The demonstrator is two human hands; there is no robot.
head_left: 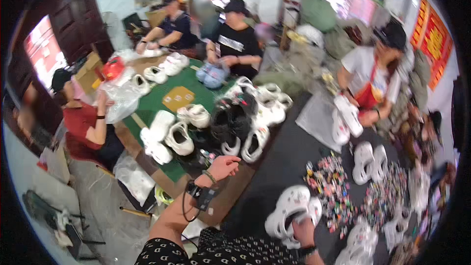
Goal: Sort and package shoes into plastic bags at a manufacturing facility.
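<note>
My right hand (304, 231) grips a pair of white clogs (288, 212) above the dark table, its fingers closed at the shoes' heel ends and partly hidden. My left hand (224, 168) reaches out over the edge of the green table with its fingers apart and holds nothing. Just beyond it stand a white clog (256, 143) and some black clogs (230, 122). Beside the right hand lies a heap of small colourful shoe charms (329, 186).
Several white clogs (179, 138) stand on the green table (164, 97). A second charm pile (387, 194) and another white pair (369, 163) lie at the right. Across the dark table (274, 167) a person (370, 78) holds white clogs; other people sit around the green table.
</note>
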